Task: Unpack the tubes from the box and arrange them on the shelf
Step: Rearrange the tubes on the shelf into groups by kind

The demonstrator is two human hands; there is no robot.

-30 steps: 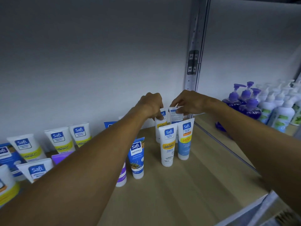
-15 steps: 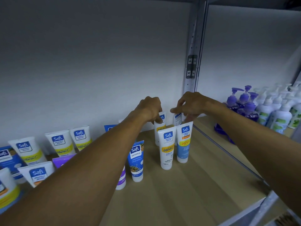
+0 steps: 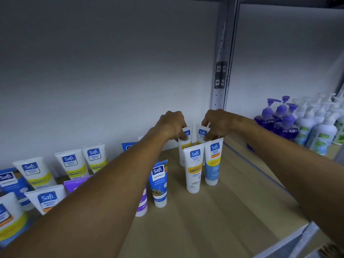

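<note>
While both hands sit in the back right corner of the shelf (image 3: 232,202), my read:
Left hand (image 3: 172,125): fingers (image 3: 181,137) curled over the crimped top of the rear left tube (image 3: 186,147), gripping it. The tube is upright.
Right hand (image 3: 217,123): fingers (image 3: 207,136) pinch the top of the rear right tube (image 3: 202,133), just beside the first.
Change: a second ago the right hand's tube was raised and turned, back label showing. Now it's lower, logo toward me, level with its neighbour. The left hand has stayed on its tube.
Meaning: a second row is forming behind the front white tube (image 3: 193,168) and front blue tube (image 3: 213,164) — I judge the placement nearly done, release pending.
Unknown: both rear bases are hidden by the front pair, so I can't confirm they're seated.
Other tubes: more stand along the shelf's left, with a Naturals tube (image 3: 159,181) mid-shelf.
Box: not in view, so the remaining count is unknown.
Risk: cap-standing tubes look tippy — withdrawing the hands could clip the front pair.
Pump bottles (image 3: 279,118): next bay, well apart.
</note>
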